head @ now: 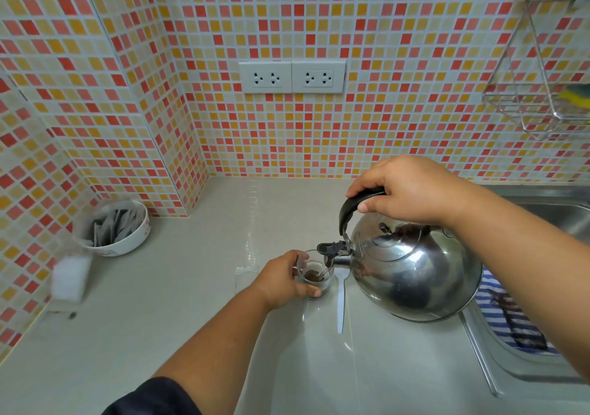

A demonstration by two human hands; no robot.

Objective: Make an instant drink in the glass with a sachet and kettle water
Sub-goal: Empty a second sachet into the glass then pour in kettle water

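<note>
A small clear glass (316, 275) stands on the grey counter with brown powder at its bottom. My left hand (282, 279) is wrapped around its left side. My right hand (412, 191) grips the black handle of a shiny steel kettle (412, 271), which is tilted left. Its black-capped spout (332, 250) hangs just over the glass rim. A white plastic spoon (341, 299) lies on the counter between glass and kettle. A white bowl (124, 232) at the left holds several grey sachets.
A torn clear wrapper (245, 271) lies left of my left hand. A white block (68, 275) sits by the left wall. A steel sink (542, 287) with a striped cloth (507, 315) is on the right. Wall sockets (292, 77) and a wire rack (542, 73) hang above.
</note>
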